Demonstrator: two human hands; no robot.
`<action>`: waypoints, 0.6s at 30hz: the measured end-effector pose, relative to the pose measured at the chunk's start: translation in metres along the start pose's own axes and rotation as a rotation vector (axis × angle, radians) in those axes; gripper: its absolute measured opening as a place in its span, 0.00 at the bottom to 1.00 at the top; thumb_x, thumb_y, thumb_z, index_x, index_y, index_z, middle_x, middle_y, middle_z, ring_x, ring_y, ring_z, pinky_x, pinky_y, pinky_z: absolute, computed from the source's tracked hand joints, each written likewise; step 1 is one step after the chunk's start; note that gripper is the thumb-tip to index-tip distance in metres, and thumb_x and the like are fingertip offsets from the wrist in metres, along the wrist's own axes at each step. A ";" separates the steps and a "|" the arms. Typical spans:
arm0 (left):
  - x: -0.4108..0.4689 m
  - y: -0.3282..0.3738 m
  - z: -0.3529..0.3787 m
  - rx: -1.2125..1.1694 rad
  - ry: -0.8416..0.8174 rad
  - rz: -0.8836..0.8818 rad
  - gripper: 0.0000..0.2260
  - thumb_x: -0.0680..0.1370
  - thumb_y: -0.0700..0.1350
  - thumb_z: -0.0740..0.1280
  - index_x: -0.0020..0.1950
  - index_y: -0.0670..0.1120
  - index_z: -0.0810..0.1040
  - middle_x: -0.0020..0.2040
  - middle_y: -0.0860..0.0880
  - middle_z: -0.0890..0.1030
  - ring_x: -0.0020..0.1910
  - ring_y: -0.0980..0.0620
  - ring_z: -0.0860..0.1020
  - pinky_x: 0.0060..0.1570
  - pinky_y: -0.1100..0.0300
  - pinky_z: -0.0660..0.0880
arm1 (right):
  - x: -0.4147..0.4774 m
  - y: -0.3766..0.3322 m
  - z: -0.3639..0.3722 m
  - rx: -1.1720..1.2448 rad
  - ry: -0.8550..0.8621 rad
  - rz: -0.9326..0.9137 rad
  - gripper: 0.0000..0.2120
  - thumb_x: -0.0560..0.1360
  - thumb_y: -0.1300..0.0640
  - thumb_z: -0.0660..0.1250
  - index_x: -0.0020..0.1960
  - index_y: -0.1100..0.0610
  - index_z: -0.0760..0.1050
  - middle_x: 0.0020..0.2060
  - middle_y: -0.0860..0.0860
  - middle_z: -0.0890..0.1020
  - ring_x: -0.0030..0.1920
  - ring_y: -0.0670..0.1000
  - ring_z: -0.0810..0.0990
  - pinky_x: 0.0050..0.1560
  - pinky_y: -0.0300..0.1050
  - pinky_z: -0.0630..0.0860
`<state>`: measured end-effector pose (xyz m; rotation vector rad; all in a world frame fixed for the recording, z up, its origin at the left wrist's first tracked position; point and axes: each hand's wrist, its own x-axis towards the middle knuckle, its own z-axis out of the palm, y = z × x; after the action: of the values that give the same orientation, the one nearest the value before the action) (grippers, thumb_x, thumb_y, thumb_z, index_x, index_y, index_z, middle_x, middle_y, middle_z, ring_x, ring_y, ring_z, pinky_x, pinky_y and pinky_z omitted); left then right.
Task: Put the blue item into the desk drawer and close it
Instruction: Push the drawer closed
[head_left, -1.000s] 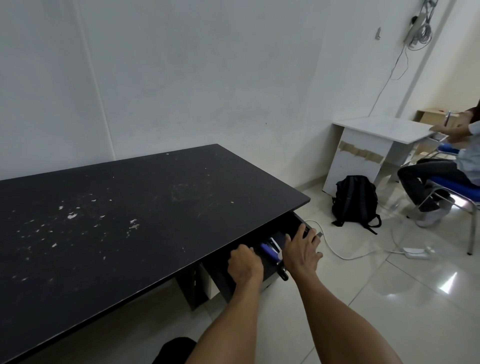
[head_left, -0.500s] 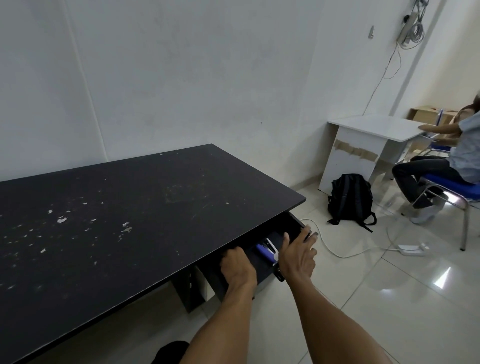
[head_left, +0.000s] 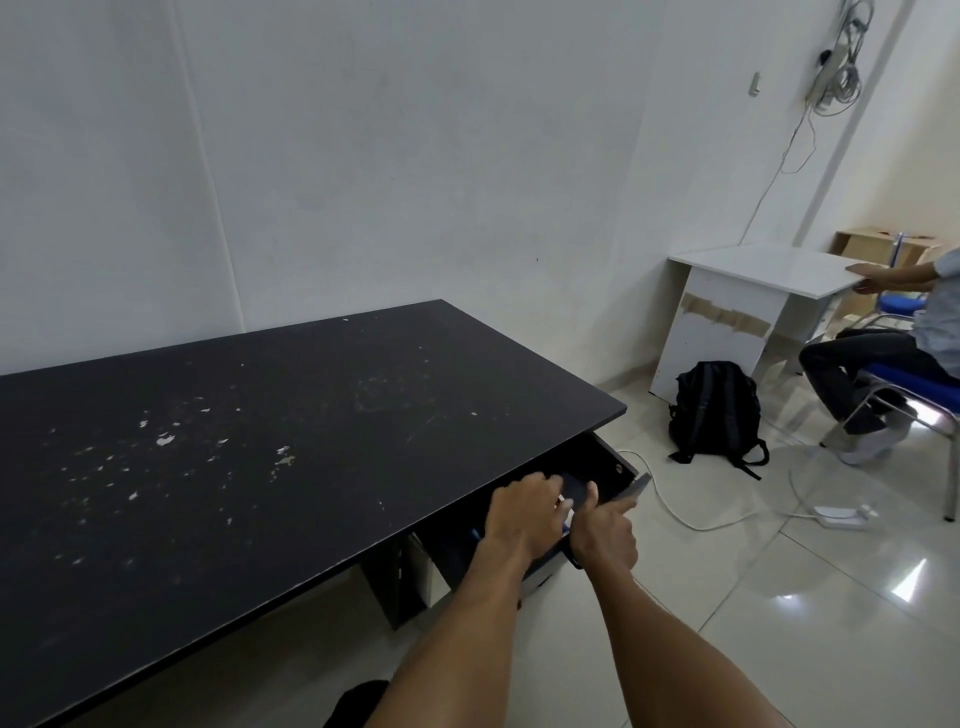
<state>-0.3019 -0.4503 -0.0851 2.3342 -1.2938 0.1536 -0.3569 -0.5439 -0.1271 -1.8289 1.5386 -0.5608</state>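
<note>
Since a second ago the left hand (head_left: 527, 512) had reached deeper into the drawer (head_left: 605, 470) under the counter (head_left: 260, 441) — fingers curled over the blue item (head_left: 565, 529) (barely visible). Right hand (head_left: 605, 530) gripped the drawer front; release low before pushing shut.

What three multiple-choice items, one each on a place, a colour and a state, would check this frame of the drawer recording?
1. Where is the backpack?
A. On the black desk
B. On the floor beside the white table
C. In the drawer

2. What colour is the desk top?
A. Black
B. White
C. Blue

3. What state is the drawer in?
A. Fully shut
B. Removed
C. Partly open

Answers: 1 B, it stands on the tiles by the white table. 2 A, a dark surface with pale chips. 3 C, its inside shows, with the left hand and right hand at it.
</note>
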 end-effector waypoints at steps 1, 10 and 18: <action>0.001 -0.003 -0.007 -0.034 0.048 0.062 0.12 0.81 0.52 0.59 0.54 0.45 0.75 0.52 0.46 0.79 0.47 0.46 0.81 0.42 0.54 0.76 | -0.001 0.000 0.000 0.024 -0.010 0.015 0.31 0.81 0.39 0.47 0.72 0.63 0.54 0.55 0.66 0.80 0.52 0.64 0.80 0.45 0.52 0.69; 0.006 -0.111 -0.076 0.194 0.095 -0.223 0.24 0.80 0.62 0.51 0.71 0.53 0.68 0.74 0.45 0.67 0.73 0.44 0.62 0.70 0.44 0.60 | -0.014 -0.001 -0.001 0.214 -0.162 0.271 0.34 0.80 0.37 0.41 0.71 0.62 0.64 0.62 0.66 0.73 0.56 0.69 0.76 0.46 0.64 0.80; -0.010 -0.137 -0.069 0.181 -0.187 -0.384 0.29 0.77 0.68 0.42 0.77 0.61 0.51 0.80 0.48 0.49 0.78 0.43 0.44 0.71 0.34 0.38 | -0.013 -0.004 -0.007 0.745 -0.222 0.608 0.11 0.74 0.64 0.63 0.56 0.65 0.74 0.55 0.62 0.79 0.53 0.63 0.81 0.52 0.61 0.81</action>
<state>-0.1858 -0.3503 -0.0732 2.7582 -0.9166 -0.0774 -0.3619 -0.5320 -0.1188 -0.7837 1.3774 -0.5121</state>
